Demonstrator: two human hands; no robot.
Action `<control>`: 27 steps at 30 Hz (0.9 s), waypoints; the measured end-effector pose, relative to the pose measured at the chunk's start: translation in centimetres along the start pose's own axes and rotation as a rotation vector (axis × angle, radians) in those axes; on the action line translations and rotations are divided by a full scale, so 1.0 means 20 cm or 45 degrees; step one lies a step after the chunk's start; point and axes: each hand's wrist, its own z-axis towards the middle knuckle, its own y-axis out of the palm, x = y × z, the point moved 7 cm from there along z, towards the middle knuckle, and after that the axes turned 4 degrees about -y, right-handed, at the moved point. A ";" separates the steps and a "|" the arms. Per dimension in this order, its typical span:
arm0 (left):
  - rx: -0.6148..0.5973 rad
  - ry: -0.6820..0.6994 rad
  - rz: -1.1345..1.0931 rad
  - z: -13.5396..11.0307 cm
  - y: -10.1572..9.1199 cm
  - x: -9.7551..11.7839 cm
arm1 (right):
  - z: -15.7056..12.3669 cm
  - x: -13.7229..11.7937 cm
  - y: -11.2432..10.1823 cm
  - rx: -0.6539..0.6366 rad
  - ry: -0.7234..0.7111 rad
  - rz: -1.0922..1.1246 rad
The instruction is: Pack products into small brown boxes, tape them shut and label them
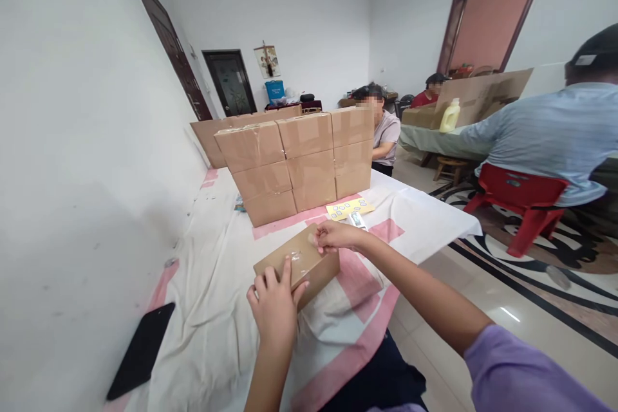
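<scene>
A brown cardboard box [316, 283] lies on the cloth-covered table in front of me, with a shiny patch of transparent tape [300, 261] on its top. My left hand [274, 302] rests on the near left part of the box, its fingers spread over the top and the thumb by the near edge. At the far right of the top, my right hand [338, 235] is closed in a pinch. A pale, see-through bit shows at its fingertips and looks like the tape's end; the fingers partly hide it.
Several taped cardboard boxes [309, 164] form a stacked wall behind. Before it lie a yellow printed sheet [364, 205] and a small white device [357, 221]. A black tablet-like slab [140, 351] is at the left. Other people sit beyond the boxes and at another table [425, 141] with a bottle [450, 116].
</scene>
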 end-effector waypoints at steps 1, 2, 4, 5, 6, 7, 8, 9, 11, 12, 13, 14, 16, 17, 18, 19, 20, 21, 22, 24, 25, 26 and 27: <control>-0.003 -0.005 -0.008 0.00 0.00 0.00 | 0.02 0.00 0.01 -0.007 0.029 -0.033; -0.005 -0.008 -0.015 0.00 0.01 0.00 | 0.04 0.01 0.02 -0.008 0.059 -0.059; -0.005 -0.010 -0.033 0.00 0.01 -0.01 | 0.06 0.00 0.02 0.006 0.109 -0.087; -0.006 -0.010 -0.048 0.00 0.01 -0.01 | 0.06 -0.01 0.02 0.015 0.129 -0.096; -0.007 -0.011 -0.067 0.01 0.02 -0.01 | 0.05 -0.01 0.02 0.018 0.146 -0.105; -0.009 -0.012 -0.087 0.01 0.02 -0.01 | 0.04 -0.02 0.02 0.013 0.160 -0.115; -0.011 -0.016 -0.105 0.01 0.02 -0.01 | 0.03 -0.02 0.02 0.002 0.177 -0.120; -0.013 -0.021 -0.120 0.01 0.02 -0.02 | 0.02 -0.02 0.03 -0.006 0.201 -0.121; -0.017 -0.028 -0.135 0.01 0.02 -0.02 | 0.01 -0.02 0.03 -0.008 0.253 -0.111; -0.020 -0.029 -0.138 0.00 0.02 -0.02 | 0.01 -0.01 0.04 0.003 0.267 -0.096; -0.023 -0.029 -0.141 0.00 0.02 -0.02 | 0.01 -0.01 0.03 0.022 0.266 -0.076; -0.025 -0.029 -0.146 0.00 0.02 -0.02 | 0.02 -0.01 0.03 0.045 0.255 -0.056; -0.025 -0.028 -0.158 0.01 0.02 -0.02 | 0.04 -0.01 0.03 0.080 0.231 -0.026; -0.024 -0.024 -0.162 0.01 0.02 -0.02 | 0.06 0.00 0.02 0.094 0.229 -0.022; -0.025 -0.019 -0.165 0.01 0.02 -0.02 | 0.07 0.00 0.02 0.107 0.236 -0.024; -0.028 -0.012 -0.167 0.02 0.02 -0.03 | 0.09 0.01 0.02 0.115 0.253 -0.032; -0.033 -0.007 -0.168 0.02 0.02 -0.03 | 0.10 0.01 0.02 0.123 0.275 -0.041; -0.038 -0.003 -0.168 0.03 0.02 -0.03 | 0.11 0.02 0.02 0.131 0.303 -0.057; -0.041 0.001 -0.169 0.03 0.02 -0.03 | 0.13 0.02 0.02 0.135 0.338 -0.084; -0.042 0.006 -0.173 0.04 0.03 -0.03 | 0.15 0.03 0.02 0.139 0.433 -0.204; -0.039 0.008 -0.176 0.04 0.03 -0.03 | 0.16 0.03 0.02 0.144 0.479 -0.280; -0.035 0.009 -0.178 0.03 0.02 -0.03 | 0.17 0.03 0.02 0.148 0.520 -0.351; -0.031 0.007 -0.180 0.03 0.02 -0.03 | 0.18 0.03 0.02 0.151 0.553 -0.409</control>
